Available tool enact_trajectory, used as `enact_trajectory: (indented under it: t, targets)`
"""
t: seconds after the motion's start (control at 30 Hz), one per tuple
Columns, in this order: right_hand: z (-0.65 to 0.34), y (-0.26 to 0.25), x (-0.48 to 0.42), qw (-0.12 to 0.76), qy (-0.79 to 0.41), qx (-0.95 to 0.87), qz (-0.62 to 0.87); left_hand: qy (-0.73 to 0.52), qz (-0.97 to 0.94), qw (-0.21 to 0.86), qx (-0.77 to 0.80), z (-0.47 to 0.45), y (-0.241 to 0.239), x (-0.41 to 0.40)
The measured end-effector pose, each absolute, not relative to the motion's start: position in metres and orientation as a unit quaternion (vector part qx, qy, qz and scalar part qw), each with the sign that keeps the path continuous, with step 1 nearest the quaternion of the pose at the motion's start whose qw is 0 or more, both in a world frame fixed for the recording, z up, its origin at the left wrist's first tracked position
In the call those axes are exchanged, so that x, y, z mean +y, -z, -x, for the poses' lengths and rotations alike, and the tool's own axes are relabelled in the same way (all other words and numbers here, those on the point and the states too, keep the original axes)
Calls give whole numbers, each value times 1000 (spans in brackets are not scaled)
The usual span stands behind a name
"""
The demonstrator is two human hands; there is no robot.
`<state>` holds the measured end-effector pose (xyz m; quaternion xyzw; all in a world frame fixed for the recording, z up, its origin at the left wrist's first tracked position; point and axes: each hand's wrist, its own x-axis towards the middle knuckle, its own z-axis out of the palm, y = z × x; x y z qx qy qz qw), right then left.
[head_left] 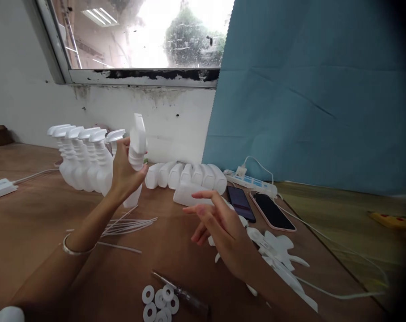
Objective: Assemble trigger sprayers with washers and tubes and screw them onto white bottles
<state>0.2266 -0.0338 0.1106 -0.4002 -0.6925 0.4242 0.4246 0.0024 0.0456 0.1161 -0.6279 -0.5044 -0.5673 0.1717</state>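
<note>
My left hand point(127, 172) is wrapped round the neck of a white spray bottle point(138, 138), which stands nearly upright at the right end of a row of similar spray bottles point(85, 156). My right hand point(221, 228) holds nothing; its fingers are apart and point left. Just beyond those fingers a white bottle point(189, 193) lies on its side. Behind it, several more white bottles point(185, 174) lie in a row along the wall. White trigger parts point(273, 250) are heaped to the right of my right hand, partly hidden by my forearm.
Thin white tubes point(129, 227) lie on the brown table point(122, 277). Near the front are flat white rings point(149, 311) and a screwdriver point(185, 295). Two phones point(241, 203) and a power strip point(253, 182) with cables lie at the right. Another white strip point(0, 188) is at the left.
</note>
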Motion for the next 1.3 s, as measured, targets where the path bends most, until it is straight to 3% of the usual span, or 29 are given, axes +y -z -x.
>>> enact_trajectory:
  t: [0.27,0.4,0.77,1.07,1.3]
  targets:
    - [-224,-104,-27,352,-400,-741,408,627,606,-52,-487,54,-84,96]
    - [-223,-103,-26,339,-378,-753,418,615,630,-92,-465,61,-75,101]
    - [-221,-97,-24,324,-315,-781,430,612,606,67,-503,73,-64,126]
    - [-219,-95,-24,321,-275,-798,429,625,591,67,-505,72,-66,147]
    - [-219,-93,-25,326,-244,-810,422,633,575,126,-503,71,-61,162]
